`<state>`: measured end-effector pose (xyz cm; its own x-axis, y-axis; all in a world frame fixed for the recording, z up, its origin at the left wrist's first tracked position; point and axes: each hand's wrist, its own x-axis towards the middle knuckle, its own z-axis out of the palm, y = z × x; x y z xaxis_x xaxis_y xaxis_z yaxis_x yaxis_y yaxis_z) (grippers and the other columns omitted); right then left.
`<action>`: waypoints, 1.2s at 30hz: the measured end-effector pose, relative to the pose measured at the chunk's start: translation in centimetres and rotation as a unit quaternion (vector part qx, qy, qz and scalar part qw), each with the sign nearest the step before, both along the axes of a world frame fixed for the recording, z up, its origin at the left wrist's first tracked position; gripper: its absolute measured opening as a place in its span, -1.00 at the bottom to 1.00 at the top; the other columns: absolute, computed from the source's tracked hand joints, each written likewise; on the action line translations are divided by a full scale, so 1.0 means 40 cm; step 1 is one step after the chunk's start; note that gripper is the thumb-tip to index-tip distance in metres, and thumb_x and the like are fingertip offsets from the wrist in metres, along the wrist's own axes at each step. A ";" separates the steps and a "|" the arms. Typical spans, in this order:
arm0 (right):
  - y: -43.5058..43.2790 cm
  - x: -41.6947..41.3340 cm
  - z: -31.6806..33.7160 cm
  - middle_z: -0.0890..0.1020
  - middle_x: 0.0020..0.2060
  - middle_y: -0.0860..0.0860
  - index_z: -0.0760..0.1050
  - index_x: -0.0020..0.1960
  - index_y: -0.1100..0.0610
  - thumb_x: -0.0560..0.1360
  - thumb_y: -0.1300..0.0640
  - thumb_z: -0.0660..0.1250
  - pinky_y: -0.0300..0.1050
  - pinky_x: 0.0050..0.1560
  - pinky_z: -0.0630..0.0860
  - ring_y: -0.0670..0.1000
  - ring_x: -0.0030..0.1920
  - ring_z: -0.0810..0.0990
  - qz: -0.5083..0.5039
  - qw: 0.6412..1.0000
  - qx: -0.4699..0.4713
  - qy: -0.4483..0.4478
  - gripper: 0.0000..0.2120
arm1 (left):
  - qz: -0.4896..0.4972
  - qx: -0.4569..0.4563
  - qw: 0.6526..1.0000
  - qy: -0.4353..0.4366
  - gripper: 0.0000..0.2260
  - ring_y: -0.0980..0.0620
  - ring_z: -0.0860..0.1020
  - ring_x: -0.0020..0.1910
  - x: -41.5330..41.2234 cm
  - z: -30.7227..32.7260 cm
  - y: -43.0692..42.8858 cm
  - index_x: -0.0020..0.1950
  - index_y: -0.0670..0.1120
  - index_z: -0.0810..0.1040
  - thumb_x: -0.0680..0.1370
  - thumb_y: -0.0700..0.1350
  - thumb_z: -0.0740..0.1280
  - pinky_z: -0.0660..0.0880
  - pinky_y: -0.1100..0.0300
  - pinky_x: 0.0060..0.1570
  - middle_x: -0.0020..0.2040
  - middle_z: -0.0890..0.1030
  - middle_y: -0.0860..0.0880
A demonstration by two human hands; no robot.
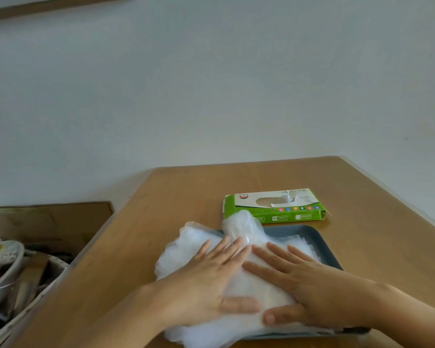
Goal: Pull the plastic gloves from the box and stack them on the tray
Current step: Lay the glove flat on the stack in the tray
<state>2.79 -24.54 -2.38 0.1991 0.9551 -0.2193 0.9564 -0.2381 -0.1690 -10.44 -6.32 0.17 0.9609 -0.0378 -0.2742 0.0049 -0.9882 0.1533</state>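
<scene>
On the grey-blue tray (286,231), which sits toward the near side of the wooden worktop (236,187), lies a thick, loose stack of translucent plastic gloves (186,247). The stack covers most of the tray and spills over its left and near rims. The left hand (206,280) lies palm down on the left half of the stack and the right hand (309,280) palm down on the right half, their index fingertips almost meeting over the middle of the tray. Neither hand has a grip on anything: the fingers of both are straight and slightly spread, thumbs pointing toward each other, pressing flat on the plastic. At the far rim of the tray a bunched glove (244,226) stands up out of the stack. Just behind the tray the green box (274,209) lies flat, its top slot open with a strip of plastic showing in it. Left of the tray, beyond the worktop's edge and lower, are a brown cardboard carton (48,217) and a bin of mixed clutter (15,272).
</scene>
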 end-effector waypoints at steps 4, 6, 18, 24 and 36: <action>-0.015 0.035 0.045 -0.42 0.37 -0.41 -0.38 0.37 -0.46 0.38 -0.45 0.20 -0.02 0.46 -0.34 -0.20 0.38 -0.51 0.002 0.997 -0.066 0.044 -0.15 | 0.053 0.030 0.996 0.061 -0.01 0.16 -0.39 0.47 -0.013 -0.008 0.072 0.53 0.12 -0.33 0.38 0.42 0.25 -0.38 0.16 0.44 0.47 -0.40 0.19; -0.027 0.059 0.093 -0.30 0.38 -0.48 -0.23 0.41 -0.47 0.34 -0.39 0.33 -0.08 0.47 -0.19 -0.29 0.40 -0.36 -0.021 0.993 -0.100 0.062 -0.11 | 0.066 0.017 0.994 0.083 0.00 0.22 -0.39 0.44 -0.026 0.015 0.111 0.54 0.18 -0.27 0.35 0.40 0.33 -0.39 0.23 0.40 0.46 -0.37 0.25; 0.196 0.312 0.079 0.56 -0.24 -0.11 0.68 -0.03 0.04 0.51 0.00 0.36 -0.30 -0.24 0.39 -0.04 -0.18 0.57 -0.198 0.959 0.198 -0.033 -0.83 | 0.137 -0.120 0.976 -0.121 -0.54 0.20 0.32 0.40 0.211 0.142 0.147 0.48 0.05 0.32 0.59 0.09 0.23 0.21 0.36 0.27 0.45 0.36 0.12; 0.194 0.326 0.050 0.63 -0.18 -0.05 0.68 0.01 0.03 0.50 0.13 0.31 -0.20 -0.20 0.32 0.01 -0.17 0.47 -0.207 0.959 0.183 -0.058 -0.82 | 0.114 -0.103 0.988 -0.035 -0.51 0.09 0.15 0.51 0.371 0.062 0.110 0.57 0.04 0.12 0.65 0.02 0.15 0.09 0.29 0.38 0.56 0.16 0.06; 0.129 0.372 0.099 0.47 -0.33 0.23 0.61 -0.24 0.06 0.45 0.17 0.44 -0.17 -0.28 0.29 0.03 -0.29 0.36 -0.264 0.840 0.431 0.197 -0.90 | 0.130 -0.112 0.985 -0.034 -0.53 0.01 0.06 0.55 0.394 0.005 0.111 0.54 0.01 0.19 0.64 0.01 0.19 0.01 0.16 0.48 0.58 0.08 0.02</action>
<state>17.67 -19.36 1.58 0.7187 0.5945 0.3606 0.5856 -0.2380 -0.7749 5.33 -1.86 0.38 0.9618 0.1599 -0.2224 0.2358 -0.8964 0.3754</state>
